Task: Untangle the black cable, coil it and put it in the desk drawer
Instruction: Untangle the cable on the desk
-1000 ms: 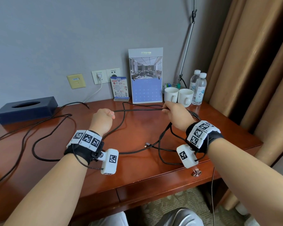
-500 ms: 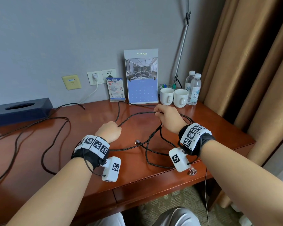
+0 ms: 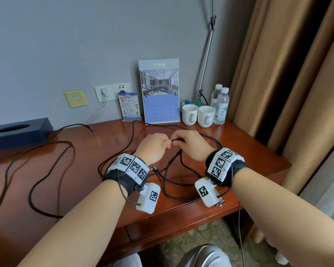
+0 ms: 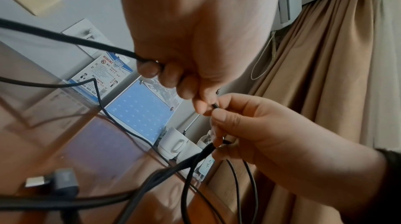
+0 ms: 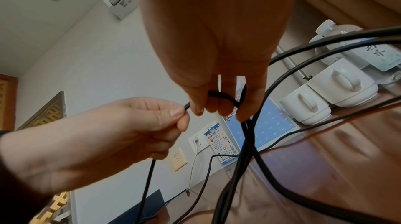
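Hands have closed in: left hand (image 3: 155, 146) and right hand (image 3: 189, 144) now nearly touch, both pinching the cable (image 3: 176, 139) in front of the calendar (image 3: 159, 91). Looks like another loop is being fed into the coil; the rest sprawls left of it.

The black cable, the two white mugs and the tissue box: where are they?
black cable (image 3: 176, 140), head view: the short stretch between the two hands.
white mugs (image 3: 190, 114), head view: the left mug's body.
tissue box (image 3: 17, 134), head view: its front wall.
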Available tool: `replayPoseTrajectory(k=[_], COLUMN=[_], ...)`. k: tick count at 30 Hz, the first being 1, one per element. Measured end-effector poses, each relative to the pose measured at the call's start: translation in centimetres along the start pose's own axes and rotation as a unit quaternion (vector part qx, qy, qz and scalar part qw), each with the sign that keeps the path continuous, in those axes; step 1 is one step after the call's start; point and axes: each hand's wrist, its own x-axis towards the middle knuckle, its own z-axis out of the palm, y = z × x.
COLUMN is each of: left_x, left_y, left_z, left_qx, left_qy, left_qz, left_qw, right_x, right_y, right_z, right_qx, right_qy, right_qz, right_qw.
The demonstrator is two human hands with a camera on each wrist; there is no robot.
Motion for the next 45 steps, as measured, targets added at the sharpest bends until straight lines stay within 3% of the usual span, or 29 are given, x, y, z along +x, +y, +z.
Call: replayPoseTrajectory(k=[13,29,37,40,43,45], left_x=[0.0,-0.1,-0.8,-0.6,0.2,1.0], left_y=[-2.8,-3.8,-4.3,-2.4,0.1,1.1], left_z=[-1.7,-4.3,-4.2,-3.2,-1.3,-0.5], left_qx=[0.007,-0.019,0.035,0.12,0.187,0.204], left_qy=[0.065,0.147,0.098,0.09,0.065,0.069], left_qz=[-0.036,-0.029,-0.092,-0.043,0.029,0.034], left_qw=[0.997,0.989,0.99,0.988,0.98,0.976], right_x=[0.7,1.7,2.3,2.4,2.4,2.1], right_y=[0.9,0.4,-0.7,-0.9,-1.4,-1.6], right_z=[0.0,-0.4,-0.4,-0.2,0.0,-0.1], right_qx=[-0.019,-0.094,-0.055,-0.091,-0.102,-0.106], right_qy=[-0.008,0.044,0.017,0.004,0.001,0.006], right_qz=[0.052,0.033,0.02,0.024,-0.02,-0.043], right_qw=[0.998,0.994,0.998,0.996,0.995,0.993])
